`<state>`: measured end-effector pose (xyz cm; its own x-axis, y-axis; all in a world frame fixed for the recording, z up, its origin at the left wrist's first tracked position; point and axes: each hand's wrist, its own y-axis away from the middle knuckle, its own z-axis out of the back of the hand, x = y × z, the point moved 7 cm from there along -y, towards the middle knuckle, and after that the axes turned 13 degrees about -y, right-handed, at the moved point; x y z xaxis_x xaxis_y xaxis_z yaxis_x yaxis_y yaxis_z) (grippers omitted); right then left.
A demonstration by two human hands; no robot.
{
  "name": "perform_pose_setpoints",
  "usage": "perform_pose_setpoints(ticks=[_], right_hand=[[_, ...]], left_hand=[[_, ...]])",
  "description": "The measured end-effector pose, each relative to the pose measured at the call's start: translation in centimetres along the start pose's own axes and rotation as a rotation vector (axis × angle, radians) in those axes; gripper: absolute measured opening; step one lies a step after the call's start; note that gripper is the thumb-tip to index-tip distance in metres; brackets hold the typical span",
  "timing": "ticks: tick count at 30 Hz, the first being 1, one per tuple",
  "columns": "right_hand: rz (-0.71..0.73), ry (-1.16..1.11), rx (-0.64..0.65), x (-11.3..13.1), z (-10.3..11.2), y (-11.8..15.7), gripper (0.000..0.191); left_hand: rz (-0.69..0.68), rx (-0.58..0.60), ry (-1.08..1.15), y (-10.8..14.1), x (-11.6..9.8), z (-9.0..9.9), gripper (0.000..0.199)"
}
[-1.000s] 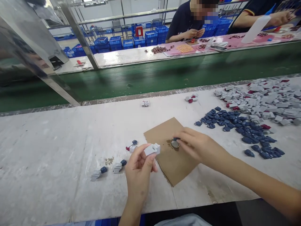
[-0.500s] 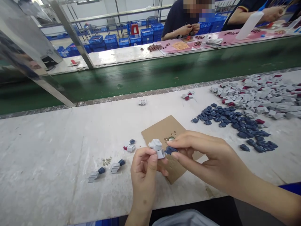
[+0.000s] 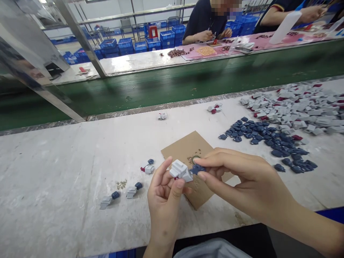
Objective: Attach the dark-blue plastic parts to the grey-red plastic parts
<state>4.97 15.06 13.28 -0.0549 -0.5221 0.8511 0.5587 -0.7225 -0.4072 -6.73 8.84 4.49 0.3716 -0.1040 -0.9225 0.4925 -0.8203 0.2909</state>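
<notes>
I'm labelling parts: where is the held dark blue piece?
The dark blue piece is right of centre in the head view, pinched in the right hand, beside the grey piece.

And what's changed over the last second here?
The left hand, holding the grey piece, has turned it and moved right over the cardboard. The right hand has brought its blue piece from the round dish toward the grey piece. Neither hand has let go. The blue pile and grey pile stay put.
</notes>
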Motion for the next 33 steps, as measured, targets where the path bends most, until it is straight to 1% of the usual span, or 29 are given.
perform_pose_setpoints(ticks=[4,10,14,16,18,21,26,29,31,33], right_hand=[[-0.004,0.017,0.014,0.0,0.0,0.0,0.015],[-0.031,0.007,0.089,-0.5,-0.4,0.2,0.015],[-0.039,-0.053,0.064,-1.0,-0.7,0.5,0.014],[-0.055,-0.070,0.057,-1.4,-1.0,0.7,0.013],[-0.078,-0.103,0.051,-1.7,-1.1,0.9,0.012],[-0.122,-0.164,0.029,-2.2,-1.0,1.1,0.012],[-0.256,-0.279,0.067,-3.6,-1.4,1.7,0.010],[-0.373,-0.398,0.048,-5.0,-2.1,2.9,0.005],[-0.438,-0.464,0.001,-6.0,-2.7,3.9,0.010],[-0.472,-0.463,-0.058,-6.6,-3.0,5.0,0.013]], left_hand=[[-0.064,0.031,-0.065,-0.2,0.1,0.2,0.028],[-0.198,0.046,-0.108,-0.5,-0.1,0.4,0.022],[-0.246,0.050,-0.111,-0.1,-0.1,0.1,0.019],[-0.259,0.032,-0.112,0.2,-0.2,0.0,0.019],[-0.243,0.001,-0.108,0.4,-0.2,0.0,0.018],[-0.172,-0.027,-0.091,0.6,0.0,0.0,0.017],[-0.087,0.018,-0.093,0.6,0.6,-0.2,0.018],[-0.043,0.064,-0.101,1.0,1.6,-0.4,0.017],[0.000,0.090,-0.066,1.4,2.7,-0.7,0.015],[0.043,0.111,-0.013,1.9,3.7,-1.0,0.015]])
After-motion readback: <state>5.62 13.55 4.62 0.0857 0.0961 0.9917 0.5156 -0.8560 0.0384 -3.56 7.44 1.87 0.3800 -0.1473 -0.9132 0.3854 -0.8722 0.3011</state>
